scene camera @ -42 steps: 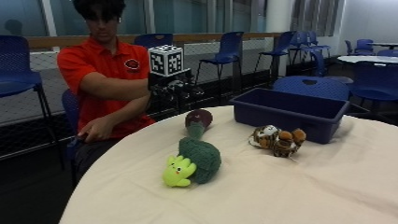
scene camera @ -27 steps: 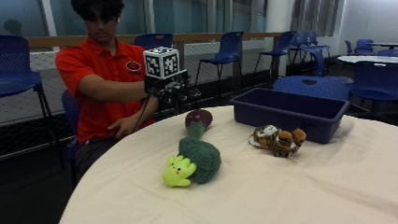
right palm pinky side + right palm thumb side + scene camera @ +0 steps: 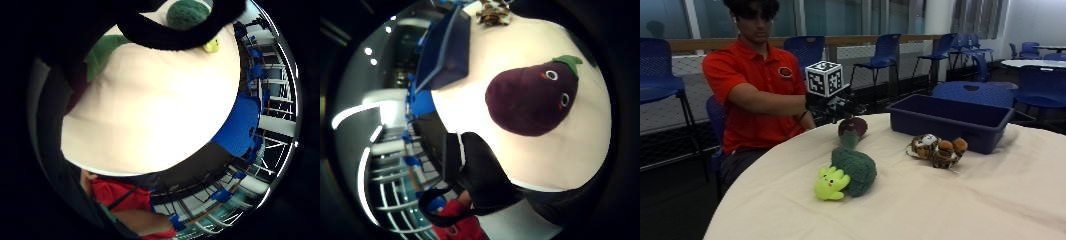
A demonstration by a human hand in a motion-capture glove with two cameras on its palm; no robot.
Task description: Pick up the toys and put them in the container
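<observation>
A purple eggplant toy with a green stem lies on the table near the person's edge. My gloved right hand hovers just above and behind it, fingers relaxed, holding nothing. In the thumb side palm view the eggplant toy lies on the cloth close under the palm, beside a black gloved finger. A green broccoli plush with a yellow-green end lies in front of the eggplant. A tiger plush lies by the blue container. The broccoli plush shows in the little finger side palm view too.
The round table wears a cream cloth, with bare cloth toward the near and right sides. The container stands at the far right of the table, empty as far as shows. Blue chairs stand behind.
My right hand has come down a little and moved toward the eggplant toy. The toys and the container have not moved.
</observation>
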